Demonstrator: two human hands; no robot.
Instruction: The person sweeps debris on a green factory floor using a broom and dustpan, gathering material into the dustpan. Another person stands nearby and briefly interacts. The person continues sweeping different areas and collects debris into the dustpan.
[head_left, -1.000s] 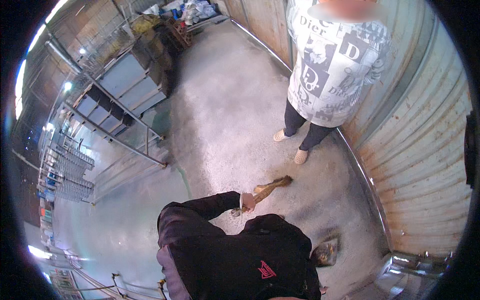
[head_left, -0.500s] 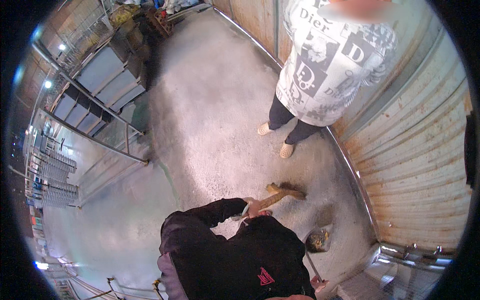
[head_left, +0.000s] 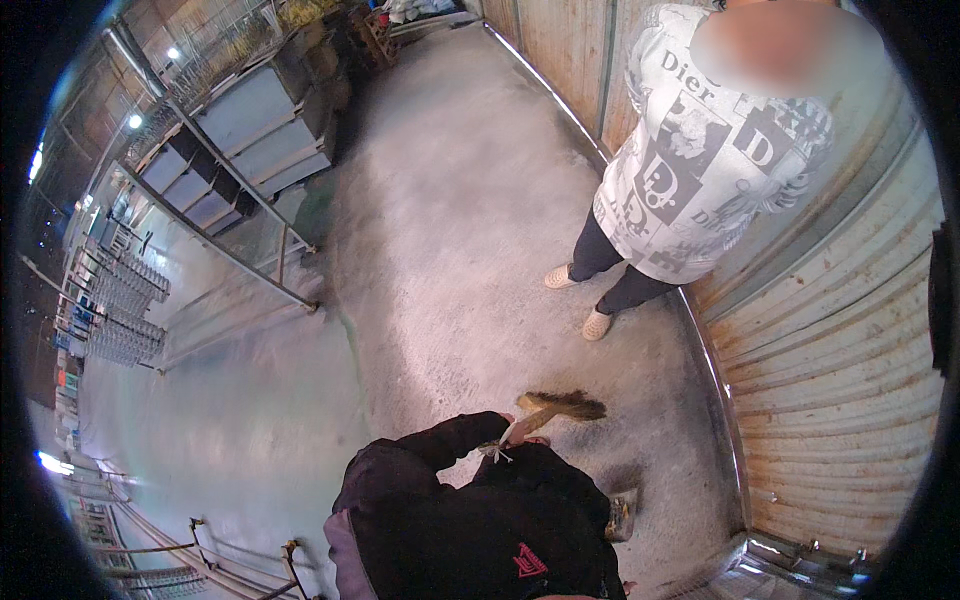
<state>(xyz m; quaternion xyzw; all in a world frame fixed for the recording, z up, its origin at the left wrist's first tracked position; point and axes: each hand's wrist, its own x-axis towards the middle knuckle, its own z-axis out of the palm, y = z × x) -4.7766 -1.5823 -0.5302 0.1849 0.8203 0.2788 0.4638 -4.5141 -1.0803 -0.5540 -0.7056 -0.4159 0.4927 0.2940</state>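
Observation:
A yellowish-brown hand broom [head_left: 565, 404] is down at the concrete floor in front of me, its bristles spreading dark to the right. My left hand [head_left: 513, 432] is closed round its handle, where a pale strip of cloth or string [head_left: 497, 450] hangs. To my right, partly behind my dark jacket, a dustpan [head_left: 621, 514] stands on the floor with some debris in it. Only a sliver of my right hand [head_left: 628, 587] shows at the lower edge; the earlier frame shows it round the dustpan's thin handle. That handle is now hidden by my body.
Another person [head_left: 710, 170] in a white patterned top and dark trousers stands ahead by a rusty corrugated metal wall [head_left: 830, 400]. Grey bins [head_left: 260, 130] and a metal rail [head_left: 215, 240] are at the far left. Pipes with taps [head_left: 245, 560] run at the lower left.
The whole view has shifted. The broom head has turned a little and lies flatter, closer to me. More of the dustpan and my right hand is hidden behind my jacket.

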